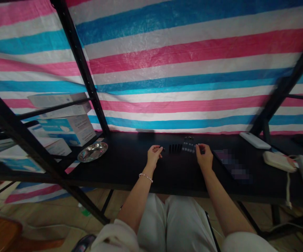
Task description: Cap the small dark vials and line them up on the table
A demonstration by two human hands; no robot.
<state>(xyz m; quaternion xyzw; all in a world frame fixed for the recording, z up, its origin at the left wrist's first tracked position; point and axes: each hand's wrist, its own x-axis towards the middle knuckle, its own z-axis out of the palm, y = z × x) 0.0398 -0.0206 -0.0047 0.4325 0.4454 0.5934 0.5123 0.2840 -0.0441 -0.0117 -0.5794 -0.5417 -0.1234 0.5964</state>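
My left hand (153,156) is closed in a pinch over the black table (130,168), and the dark tip of a small black piece (163,149) shows at its fingertips. To its right stands a row of several short black pieces (175,148). Beside them lies a group of small clear pieces (188,147), too small to name. At the right end of that group is my right hand (204,156), thumb and fingers curled together; whatever they hold is hidden. A few tiny shiny parts (188,138) lie behind the clear ones.
A round metal dish (93,152) sits at the left, near stacked blue-and-white boxes (68,127). On the right are a dark tablet-like device (231,164), a white case (255,140) and a cream device with a cord (279,161). Black shelf posts (81,66) frame the table; striped sheeting hangs behind.
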